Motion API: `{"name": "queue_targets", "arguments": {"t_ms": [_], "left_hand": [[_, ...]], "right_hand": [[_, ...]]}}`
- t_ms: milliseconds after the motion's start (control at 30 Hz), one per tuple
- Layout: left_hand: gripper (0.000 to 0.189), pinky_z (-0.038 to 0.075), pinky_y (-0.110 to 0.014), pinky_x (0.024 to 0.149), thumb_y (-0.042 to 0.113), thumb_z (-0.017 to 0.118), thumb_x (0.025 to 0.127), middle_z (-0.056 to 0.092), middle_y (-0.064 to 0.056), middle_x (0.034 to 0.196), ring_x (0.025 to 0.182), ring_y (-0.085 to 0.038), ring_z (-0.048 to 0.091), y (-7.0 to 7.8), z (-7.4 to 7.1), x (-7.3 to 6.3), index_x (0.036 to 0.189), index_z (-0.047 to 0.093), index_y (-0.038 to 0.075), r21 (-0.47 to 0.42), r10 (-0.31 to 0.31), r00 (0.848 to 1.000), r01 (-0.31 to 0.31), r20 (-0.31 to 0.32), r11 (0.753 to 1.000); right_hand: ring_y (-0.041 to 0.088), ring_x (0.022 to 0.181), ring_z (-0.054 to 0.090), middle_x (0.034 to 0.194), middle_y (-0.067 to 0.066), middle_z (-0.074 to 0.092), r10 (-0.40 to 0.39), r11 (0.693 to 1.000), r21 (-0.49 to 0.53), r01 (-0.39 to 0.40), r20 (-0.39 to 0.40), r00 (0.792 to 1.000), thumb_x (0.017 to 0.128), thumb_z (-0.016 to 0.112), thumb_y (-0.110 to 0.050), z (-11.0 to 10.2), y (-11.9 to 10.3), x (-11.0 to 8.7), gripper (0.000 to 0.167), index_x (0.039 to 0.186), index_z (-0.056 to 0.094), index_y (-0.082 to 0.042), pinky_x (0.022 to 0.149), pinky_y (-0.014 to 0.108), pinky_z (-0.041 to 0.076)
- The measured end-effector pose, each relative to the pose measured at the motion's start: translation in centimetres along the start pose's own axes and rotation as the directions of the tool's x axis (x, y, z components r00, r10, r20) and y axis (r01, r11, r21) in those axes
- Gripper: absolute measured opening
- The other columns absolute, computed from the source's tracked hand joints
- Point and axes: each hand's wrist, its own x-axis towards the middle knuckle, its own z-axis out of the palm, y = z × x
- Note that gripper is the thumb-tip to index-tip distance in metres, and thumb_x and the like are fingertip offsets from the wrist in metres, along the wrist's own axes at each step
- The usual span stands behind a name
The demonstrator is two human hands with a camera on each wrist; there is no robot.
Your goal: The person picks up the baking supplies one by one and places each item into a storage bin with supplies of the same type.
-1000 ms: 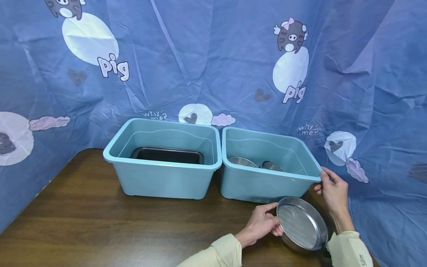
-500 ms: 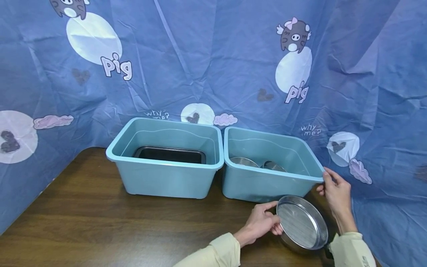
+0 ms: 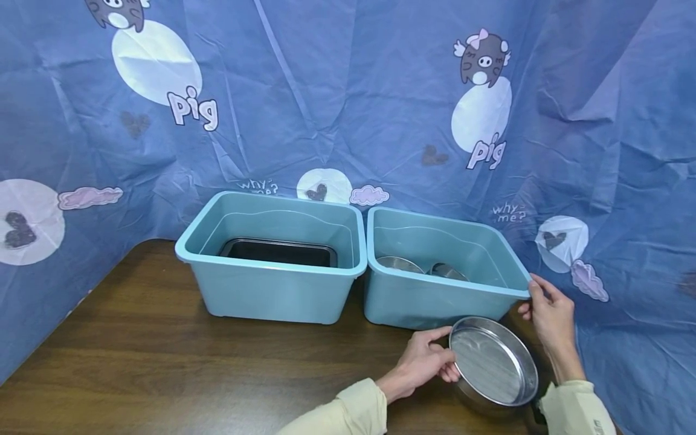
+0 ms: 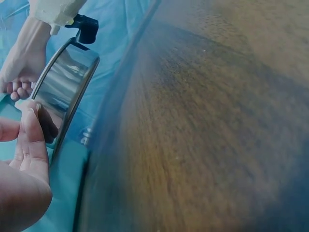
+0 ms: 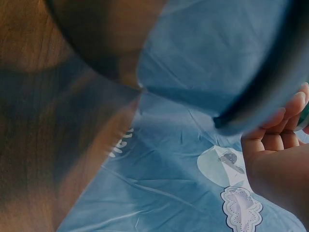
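Observation:
My left hand (image 3: pixel 421 362) grips the left edge of a round metal sieve (image 3: pixel 486 362), its fine mesh facing up and tilted, in front of the right blue bin (image 3: pixel 429 308). In the left wrist view the sieve's shiny side wall (image 4: pixel 65 82) shows beyond the fingers (image 4: pixel 34 130). With thumb and fingers, my right hand (image 3: pixel 551 317) pinches the near right corner of that bin's rim. The right wrist view has the right hand (image 5: pixel 280 159) at its right edge, partly behind a dark blurred rim. Two round metal pieces, one of them a pan-like disc (image 3: pixel 399 263), lie inside the right bin, partly hidden.
A second blue bin (image 3: pixel 272 296) stands at left, close beside the first, with a black rectangular tray (image 3: pixel 280 252) in it. Both are on a brown wooden table (image 3: pixel 163 362). A blue printed curtain (image 3: pixel 326 90) hangs behind and at the right.
The head view has shifted slightly, so the bins appear a little farther right. Both hands keep their holds, and the sieve stays almost in place.

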Motion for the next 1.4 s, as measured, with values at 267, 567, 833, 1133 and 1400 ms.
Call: {"name": "queue_targets", "arguments": {"t_ms": [267, 567, 833, 1133, 1400], "left_hand": [[0.062, 0.05, -0.017, 0.05, -0.01, 0.059, 0.087, 0.068, -0.009, 0.064, 0.052, -0.007, 0.061, 0.9, -0.6, -0.3, 0.148, 0.05, -0.006, 0.02, -0.011, 1.0, 0.011, 0.025, 1.0], [0.061, 0.052, -0.017, 0.052, -0.009, 0.059, 0.088, 0.068, -0.008, 0.065, 0.053, -0.008, 0.062, 1.7, -1.0, -0.5, 0.149, 0.051, -0.002, 0.058, -0.021, 0.999, 0.019, 0.041, 0.998], [0.06, 0.052, -0.017, 0.053, -0.007, 0.06, 0.091, 0.068, -0.006, 0.066, 0.055, -0.008, 0.062, 2.3, -1.4, -0.8, 0.149, 0.052, -0.001, 0.076, -0.04, 0.997, 0.035, 0.059, 0.996], [0.059, 0.052, -0.017, 0.053, -0.009, 0.06, 0.091, 0.069, -0.008, 0.067, 0.055, -0.008, 0.062, 2.7, -1.6, -1.2, 0.149, 0.052, 0.0, 0.075, -0.034, 0.996, 0.028, 0.081, 0.997], [0.058, 0.052, -0.018, 0.054, -0.008, 0.061, 0.094, 0.07, -0.009, 0.068, 0.055, -0.008, 0.063, 3.2, -1.6, -1.3, 0.15, 0.051, 0.001, 0.091, -0.034, 0.995, 0.025, 0.094, 0.996]], "right_hand": [[0.005, 0.042, 0.054, 0.054, -0.005, 0.059, -0.022, 0.999, -0.026, 0.022, 0.002, 1.0, 0.107, 0.052, -0.012, 0.0, 0.0, -0.2, 0.041, 0.14, 0.055, 0.012, 0.041, 0.017, 0.044], [0.006, 0.043, 0.054, 0.054, -0.005, 0.059, -0.01, 0.999, -0.043, 0.011, 0.01, 1.0, 0.108, 0.051, -0.014, -0.3, -0.1, -0.2, 0.043, 0.142, 0.052, 0.012, 0.042, 0.017, 0.045], [0.004, 0.041, 0.053, 0.053, -0.005, 0.059, -0.009, 1.0, -0.014, 0.009, 0.016, 1.0, 0.107, 0.052, -0.013, -0.1, -0.1, -0.2, 0.043, 0.142, 0.052, 0.013, 0.041, 0.017, 0.044], [0.004, 0.04, 0.052, 0.051, -0.005, 0.058, -0.002, 1.0, -0.015, 0.002, 0.012, 1.0, 0.107, 0.051, -0.012, -0.1, 0.0, -0.1, 0.041, 0.141, 0.052, 0.012, 0.041, 0.016, 0.043], [0.004, 0.04, 0.052, 0.051, -0.004, 0.058, 0.013, 1.0, -0.003, -0.013, 0.004, 1.0, 0.107, 0.051, -0.011, -0.1, 0.0, 0.0, 0.04, 0.141, 0.053, 0.01, 0.041, 0.016, 0.043]]}}
